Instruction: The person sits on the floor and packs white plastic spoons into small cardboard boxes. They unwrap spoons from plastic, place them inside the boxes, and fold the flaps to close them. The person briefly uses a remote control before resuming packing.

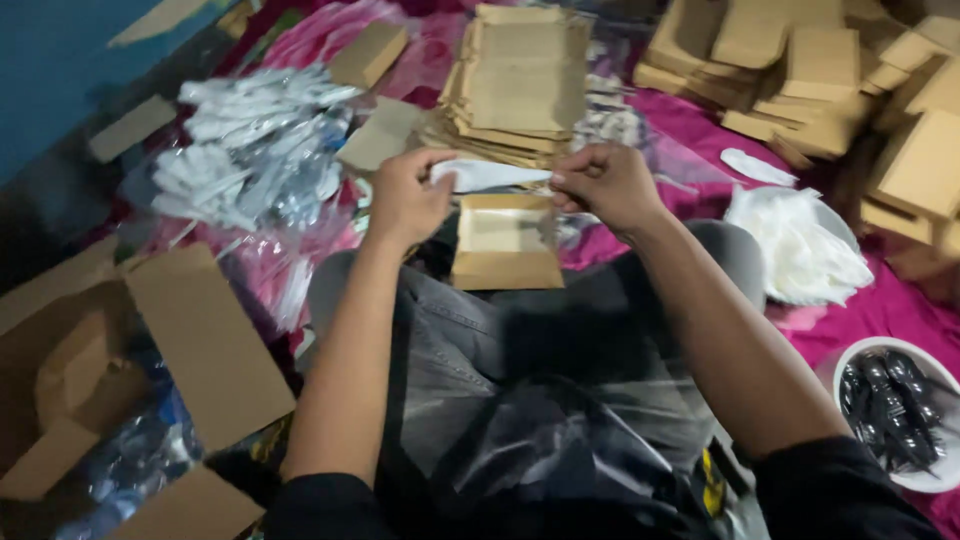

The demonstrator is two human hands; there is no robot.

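White plastic-wrapped cutlery [487, 175] is pinched at either end by the left hand [405, 198] and right hand [605, 185], just above a brown paper pouch [505, 243] on the lap; held level and taut, it should slide in cleanly.

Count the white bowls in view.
1: a white bowl of small dark items at the lower right edge, beside the person's right arm. Others may be out of frame.
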